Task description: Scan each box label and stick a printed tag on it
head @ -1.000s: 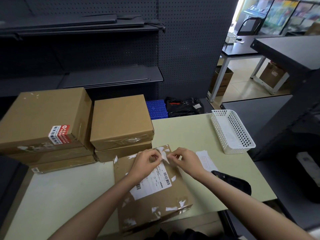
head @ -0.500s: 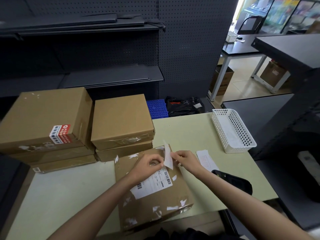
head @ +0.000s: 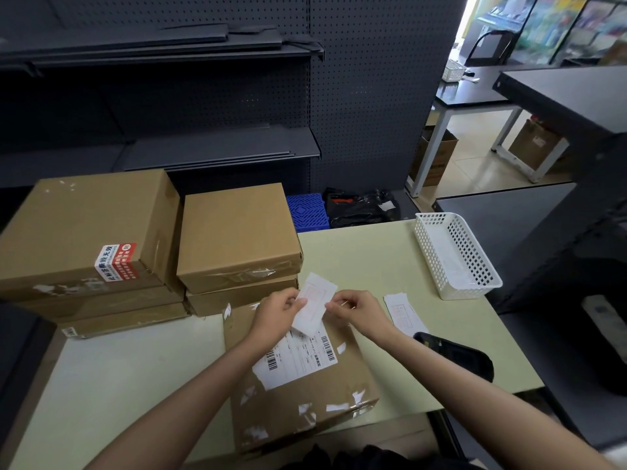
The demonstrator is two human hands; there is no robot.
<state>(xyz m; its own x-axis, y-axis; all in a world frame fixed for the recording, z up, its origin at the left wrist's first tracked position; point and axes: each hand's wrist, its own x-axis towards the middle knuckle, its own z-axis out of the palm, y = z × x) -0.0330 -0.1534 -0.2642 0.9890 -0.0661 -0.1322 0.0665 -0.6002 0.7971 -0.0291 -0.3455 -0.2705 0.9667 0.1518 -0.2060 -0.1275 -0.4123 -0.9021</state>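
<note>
A flat cardboard box (head: 298,398) lies on the pale green table (head: 142,378) in front of me, with a white barcode shipping label (head: 298,359) on its top. Above the label I hold a small white printed tag (head: 314,305). My left hand (head: 276,315) pinches the tag's left edge. My right hand (head: 359,312) pinches its right edge. The tag is lifted and tilted, facing me. A black handheld scanner (head: 454,356) lies on the table to the right of the box.
Two stacks of cardboard boxes stand at the left: a large one (head: 88,232) with a red-and-white sticker and a smaller one (head: 237,235). A white mesh basket (head: 454,254) sits at the right edge. Another paper slip (head: 403,313) lies by my right hand. Dark shelving stands behind.
The tag, held edge-on between my fingers half a second ago, has been turned and spread so its printed face shows. Both hands have lifted slightly off the box.
</note>
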